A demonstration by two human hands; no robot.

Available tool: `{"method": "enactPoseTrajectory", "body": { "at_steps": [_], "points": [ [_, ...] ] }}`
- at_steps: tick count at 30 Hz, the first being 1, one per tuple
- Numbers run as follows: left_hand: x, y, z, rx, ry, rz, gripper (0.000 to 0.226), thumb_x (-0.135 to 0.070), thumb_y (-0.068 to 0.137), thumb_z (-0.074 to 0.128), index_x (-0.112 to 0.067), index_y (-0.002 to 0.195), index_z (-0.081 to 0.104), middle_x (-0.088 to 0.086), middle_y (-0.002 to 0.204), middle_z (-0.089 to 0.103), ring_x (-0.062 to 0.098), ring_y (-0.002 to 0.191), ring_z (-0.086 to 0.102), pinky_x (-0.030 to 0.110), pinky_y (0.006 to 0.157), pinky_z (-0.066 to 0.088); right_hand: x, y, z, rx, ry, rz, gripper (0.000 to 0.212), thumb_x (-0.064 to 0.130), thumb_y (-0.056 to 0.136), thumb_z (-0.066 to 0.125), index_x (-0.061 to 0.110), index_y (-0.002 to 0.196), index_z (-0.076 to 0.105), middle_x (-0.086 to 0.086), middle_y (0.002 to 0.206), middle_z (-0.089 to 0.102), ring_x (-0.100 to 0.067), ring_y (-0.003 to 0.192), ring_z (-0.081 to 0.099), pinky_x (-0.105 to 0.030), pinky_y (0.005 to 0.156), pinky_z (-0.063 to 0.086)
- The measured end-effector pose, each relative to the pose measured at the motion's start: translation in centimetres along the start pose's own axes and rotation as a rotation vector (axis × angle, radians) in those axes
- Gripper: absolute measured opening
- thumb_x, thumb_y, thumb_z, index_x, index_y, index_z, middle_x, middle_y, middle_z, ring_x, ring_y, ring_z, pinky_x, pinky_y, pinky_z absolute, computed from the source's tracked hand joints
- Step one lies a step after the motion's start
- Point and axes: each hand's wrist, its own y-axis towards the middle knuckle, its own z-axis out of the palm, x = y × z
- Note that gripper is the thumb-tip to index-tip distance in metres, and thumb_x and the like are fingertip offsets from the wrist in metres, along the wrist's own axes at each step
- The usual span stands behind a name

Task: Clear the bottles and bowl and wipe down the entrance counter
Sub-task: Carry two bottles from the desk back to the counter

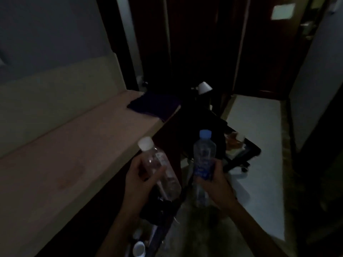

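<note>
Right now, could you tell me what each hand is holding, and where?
Left hand grips the white-capped bottle around its middle; right hand grips the blue-capped bottle around its labelled middle.

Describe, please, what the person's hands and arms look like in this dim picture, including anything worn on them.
Both the left hand and the right hand are bare, with no gloves. No ring, watch or bracelet can be made out, though the light is too dim to rule out small items. The forearms are uncovered for as far as they show; no sleeve comes into view before the bottom edge of the picture.
</note>
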Motion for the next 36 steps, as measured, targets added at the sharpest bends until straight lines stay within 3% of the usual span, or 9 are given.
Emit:
{"method": "enactPoseTrajectory", "body": {
  "at_steps": [2, 4, 8, 14, 18, 21, 24, 29, 36],
  "points": [
    [-3.2, 5.2, -0.1, -0.066, -0.008, 0.052, 0.045, -0.024, 0.078, 0.080, -0.016, 0.118, 0.063, 0.004, 0.112, 0.071, 0.013, 0.103, 0.068, 0.027, 0.084, 0.055, 4.2, 7.7, 0.9, 0.085, 0.015, -0.106, 0.060, 0.003, 0.075, 0.075, 0.024, 0.115, 0.036, 0.007, 0.106, 0.056, -0.011, 0.091, 0.063, -0.031, 0.076, 0.053],
    [-5.7, 10.4, -0.8, -0.135, 0.022, 0.107, 0.037, -0.013, 0.081, 0.074, -0.010, 0.115, 0.063, 0.001, 0.105, 0.071, 0.006, 0.096, 0.067, 0.014, 0.075, 0.053, 7.9, 14.7, 2.6, 0.161, 0.027, -0.199, 0.058, 0.012, 0.072, 0.079, 0.025, 0.110, 0.037, 0.006, 0.105, 0.056, -0.001, 0.088, 0.063, -0.023, 0.075, 0.052],
    [-7.9, 20.3, -4.1, -0.281, 0.123, 0.195, 0.039, -0.023, 0.077, 0.080, -0.010, 0.110, 0.062, 0.004, 0.103, 0.069, 0.011, 0.094, 0.065, 0.017, 0.073, 0.054, 14.1, 25.0, 7.6, 0.275, 0.095, -0.338, 0.049, 0.029, 0.082, 0.075, 0.019, 0.114, 0.039, 0.008, 0.106, 0.056, -0.006, 0.095, 0.063, -0.027, 0.083, 0.053],
    [-4.9, 32.2, -9.7, -0.467, 0.368, 0.240, 0.032, -0.028, 0.082, 0.077, -0.023, 0.109, 0.062, -0.006, 0.104, 0.067, 0.003, 0.095, 0.065, 0.015, 0.066, 0.051, 16.2, 38.9, 16.4, 0.275, -0.012, -0.488, 0.049, 0.044, 0.077, 0.076, 0.025, 0.109, 0.045, -0.003, 0.109, 0.058, -0.017, 0.099, 0.060, -0.033, 0.085, 0.053],
    [-0.6, 38.8, -12.2, -0.532, 0.461, 0.196, 0.028, -0.032, 0.080, 0.078, -0.030, 0.103, 0.062, -0.014, 0.098, 0.068, -0.001, 0.089, 0.065, 0.017, 0.067, 0.052, 17.7, 46.1, 21.1, 0.425, -0.029, -0.494, 0.052, 0.031, 0.078, 0.079, 0.024, 0.116, 0.044, 0.009, 0.107, 0.057, -0.004, 0.097, 0.059, -0.011, 0.078, 0.045],
    [2.4, 43.0, -13.5, -0.612, 0.468, 0.160, 0.037, -0.041, 0.076, 0.079, -0.035, 0.106, 0.058, -0.004, 0.107, 0.064, 0.012, 0.097, 0.065, 0.033, 0.076, 0.057, 18.5, 50.2, 23.9, 0.472, -0.074, -0.525, 0.046, 0.020, 0.081, 0.077, 0.020, 0.113, 0.043, 0.004, 0.101, 0.056, 0.002, 0.087, 0.056, -0.012, 0.071, 0.046],
    [3.9, 45.6, -13.2, -0.658, 0.530, 0.146, 0.034, -0.043, 0.071, 0.078, -0.044, 0.095, 0.054, -0.003, 0.102, 0.062, 0.014, 0.094, 0.064, 0.039, 0.079, 0.057, 17.8, 53.1, 26.4, 0.503, -0.066, -0.531, 0.046, 0.010, 0.081, 0.076, 0.010, 0.116, 0.046, -0.005, 0.107, 0.058, -0.006, 0.093, 0.059, -0.006, 0.073, 0.046],
    [5.2, 47.7, -12.0, -0.708, 0.634, 0.150, 0.031, -0.030, 0.074, 0.077, -0.020, 0.094, 0.055, -0.001, 0.095, 0.053, 0.010, 0.086, 0.057, 0.037, 0.076, 0.051, 15.8, 55.9, 29.3, 0.542, -0.027, -0.516, 0.050, 0.006, 0.078, 0.078, 0.017, 0.114, 0.044, 0.005, 0.104, 0.056, -0.017, 0.107, 0.057, -0.001, 0.075, 0.043],
    [5.5, 48.1, -9.9, -0.777, 0.737, 0.141, 0.043, -0.019, 0.074, 0.080, -0.020, 0.107, 0.053, 0.009, 0.103, 0.058, 0.022, 0.095, 0.060, 0.039, 0.079, 0.053, 14.7, 55.9, 30.1, 0.506, -0.017, -0.491, 0.063, 0.028, 0.071, 0.084, 0.022, 0.120, 0.045, 0.006, 0.112, 0.058, -0.009, 0.102, 0.059, -0.025, 0.087, 0.050]
  ]
}}
